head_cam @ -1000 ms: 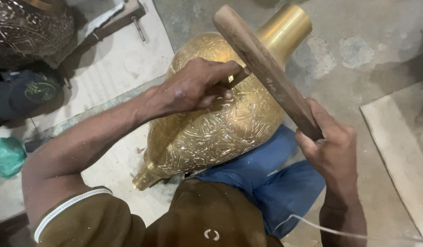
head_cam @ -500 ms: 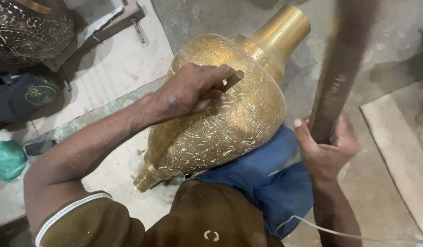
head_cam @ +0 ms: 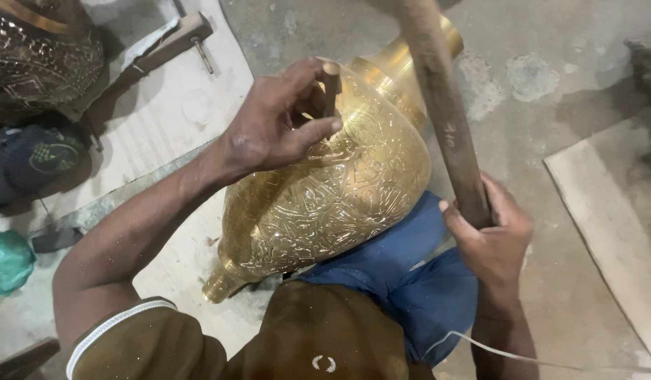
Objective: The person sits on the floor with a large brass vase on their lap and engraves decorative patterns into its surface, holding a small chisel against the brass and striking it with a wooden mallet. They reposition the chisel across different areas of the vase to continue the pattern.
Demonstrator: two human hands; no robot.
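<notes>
Bare concrete floor is spreading out around you, with a pale mat [head_cam: 163,119] lying at your left. You are steadying a big brass vase [head_cam: 339,190] tilted on its side across your lap, its golden belly showing fine engraved patterns and its smooth neck pointing away from you. Your left hand [head_cam: 276,127] is pinching a small chisel [head_cam: 331,88] against the vase's shoulder, fingers curled tight around it. Your right hand [head_cam: 490,236] is clenching a long wooden mallet handle [head_cam: 441,112], which is crossing over the vase's neck.
</notes>
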